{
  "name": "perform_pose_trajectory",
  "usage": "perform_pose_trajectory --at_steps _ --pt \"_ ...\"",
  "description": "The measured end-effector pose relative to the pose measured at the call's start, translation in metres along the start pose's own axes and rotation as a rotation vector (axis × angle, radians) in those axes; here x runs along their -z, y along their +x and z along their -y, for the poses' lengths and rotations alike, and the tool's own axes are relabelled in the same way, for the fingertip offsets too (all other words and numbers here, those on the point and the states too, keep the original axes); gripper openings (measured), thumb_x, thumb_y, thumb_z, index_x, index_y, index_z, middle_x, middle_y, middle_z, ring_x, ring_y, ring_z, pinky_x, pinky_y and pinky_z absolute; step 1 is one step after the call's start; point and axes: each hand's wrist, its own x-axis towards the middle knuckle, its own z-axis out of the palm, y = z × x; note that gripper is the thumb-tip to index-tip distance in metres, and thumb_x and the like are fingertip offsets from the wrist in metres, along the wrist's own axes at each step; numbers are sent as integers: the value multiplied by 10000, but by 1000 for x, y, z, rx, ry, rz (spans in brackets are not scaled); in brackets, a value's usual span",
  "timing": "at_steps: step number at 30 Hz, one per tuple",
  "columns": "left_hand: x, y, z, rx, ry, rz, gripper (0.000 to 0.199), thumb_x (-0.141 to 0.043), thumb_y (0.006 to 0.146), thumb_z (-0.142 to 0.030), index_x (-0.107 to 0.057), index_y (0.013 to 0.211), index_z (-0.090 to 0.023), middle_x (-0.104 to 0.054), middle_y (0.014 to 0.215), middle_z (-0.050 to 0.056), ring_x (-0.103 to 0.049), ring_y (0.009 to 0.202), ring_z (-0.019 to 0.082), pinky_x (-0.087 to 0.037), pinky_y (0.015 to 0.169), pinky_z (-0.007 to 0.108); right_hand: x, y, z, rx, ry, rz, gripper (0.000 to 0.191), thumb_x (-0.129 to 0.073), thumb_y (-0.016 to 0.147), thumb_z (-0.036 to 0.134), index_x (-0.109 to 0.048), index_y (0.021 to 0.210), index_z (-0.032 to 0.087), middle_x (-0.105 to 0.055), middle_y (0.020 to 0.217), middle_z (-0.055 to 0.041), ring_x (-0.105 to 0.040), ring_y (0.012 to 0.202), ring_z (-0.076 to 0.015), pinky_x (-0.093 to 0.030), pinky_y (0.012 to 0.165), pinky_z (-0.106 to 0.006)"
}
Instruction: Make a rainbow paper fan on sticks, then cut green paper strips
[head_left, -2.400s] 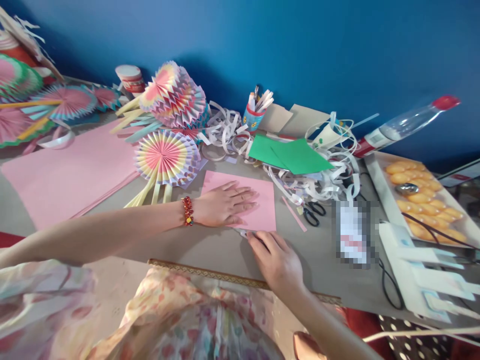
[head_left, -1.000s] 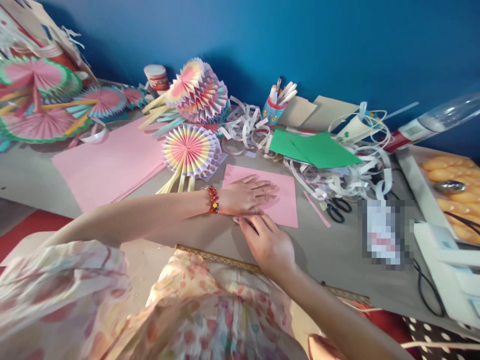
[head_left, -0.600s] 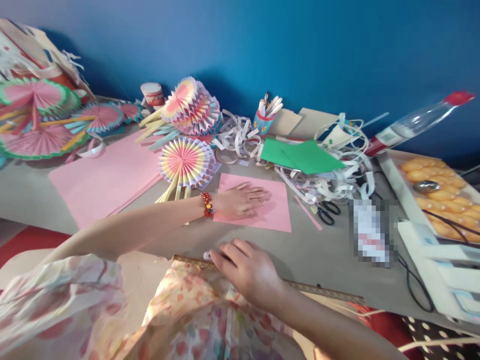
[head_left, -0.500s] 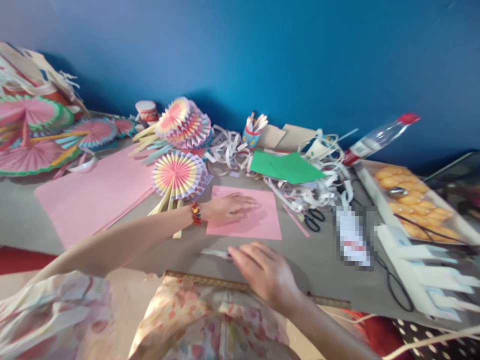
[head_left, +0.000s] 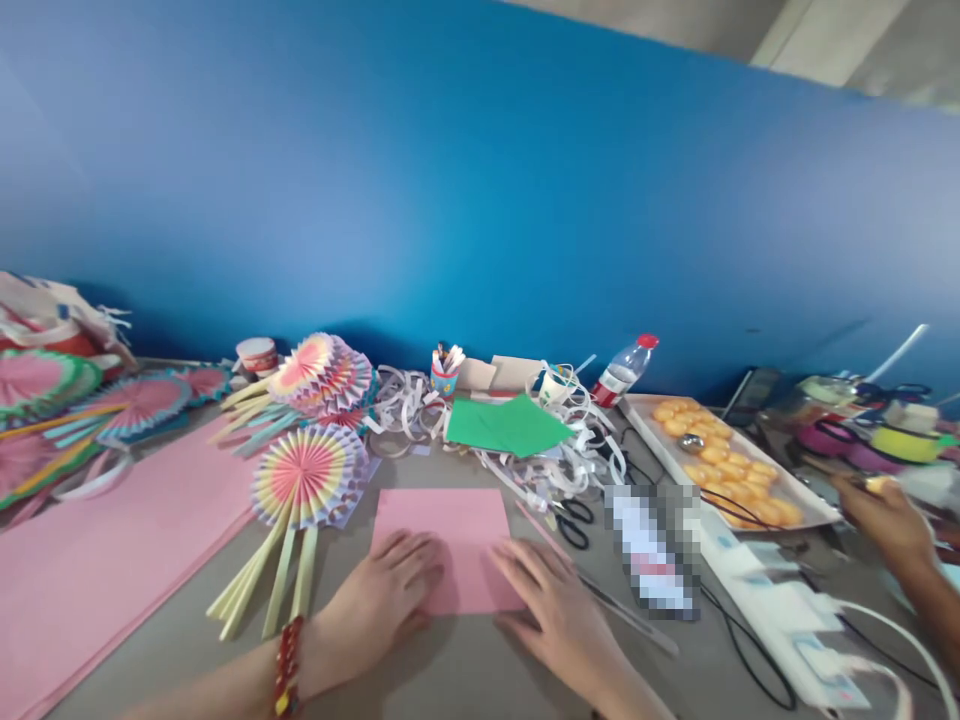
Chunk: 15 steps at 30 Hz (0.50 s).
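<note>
A small sheet of pink paper (head_left: 446, 520) lies flat on the grey table in front of me. My left hand (head_left: 390, 590), with a red beaded bracelet at its wrist, rests on the sheet's left edge with fingers stretched out. On the right edge lies my right hand (head_left: 551, 610), fingers spread and holding nothing. A slim pale tool (head_left: 637, 618), its kind unclear, lies just right of that hand. Scissors (head_left: 574, 525) with black handles sit beyond it. The pleated paper fan (head_left: 309, 475) with pale sticks stands left of the sheet.
Large pink sheets (head_left: 127, 560) cover the left side, with more fans (head_left: 150, 400) behind. Green paper (head_left: 510, 425) lies over white paper strips. Rightward are a bottle (head_left: 626, 370), a tray of yellow pastries (head_left: 637, 410), a power strip (head_left: 757, 600) and another person's hand (head_left: 889, 510).
My right hand has moved onto the pink sheet's right edge, and the slim tool now lies to its right. My left hand has slid to the left edge. The view has tilted up.
</note>
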Motion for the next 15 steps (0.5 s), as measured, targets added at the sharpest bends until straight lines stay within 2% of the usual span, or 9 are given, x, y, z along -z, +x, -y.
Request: perform_pose_trajectory --at_steps 2,4,7,9,11,13,15 --pt "-2 -1 0 -10 41 -13 407 -619 900 -284 -565 1294 -201 -570 1400 78 -501 1303 256 -360 1121 452 -1 15 1 63 31 61 472 -690 861 406 -586 1290 237 -647 1268 -61 -601 1104 -262 -517 917 -386" --pt "-3 -3 0 -20 64 -42 318 -595 923 -297 -601 1224 -194 -597 1365 73 -530 1269 249 -393 1092 437 -5 24 -2 108 42 54 363 -698 858 401 -648 1176 233 -684 1202 -51 -624 1057 -253 -524 898 -378" --pt "-2 -5 1 -38 77 -109 166 -561 940 -218 -635 1084 -182 -663 1254 59 -603 1152 220 -453 1025 393 -13 24 -5 174 52 1 162 -614 899 212 -677 1047 229 -725 1094 -29 -659 971 -211 -533 836 -316" --pt "2 -5 3 -55 54 -109 117 -570 918 -168 -632 1017 -168 -698 1141 55 -641 1042 205 -505 937 346 -17 21 -6 170 69 -27 260 -529 891 109 -664 1081 225 -739 1024 -27 -677 928 -191 -535 802 -279" --pt "10 -5 7 -57 3 -59 80 -588 888 -153 -618 961 -159 -708 1015 50 -656 922 197 -540 821 307 -17 20 -5 118 98 -74 329 -457 882 72 -658 1098 218 -742 1003 -44 -687 926 -183 -537 794 -262" --pt "20 -3 10 -29 -43 -23 50 -577 864 -126 -601 892 -160 -693 904 40 -650 823 193 -542 720 283 -13 21 -3 73 134 -144 376 -405 872 50 -663 1089 215 -743 994 -54 -695 922 -173 -543 784 -251" --pt "30 -1 14 8 -80 -27 105 -532 847 -77 -587 847 -167 -676 850 38 -639 777 193 -533 673 271 -6 25 1 51 152 -217 385 -398 869 46 -669 1081 218 -742 1000 -55 -700 921 -168 -552 781 -248"
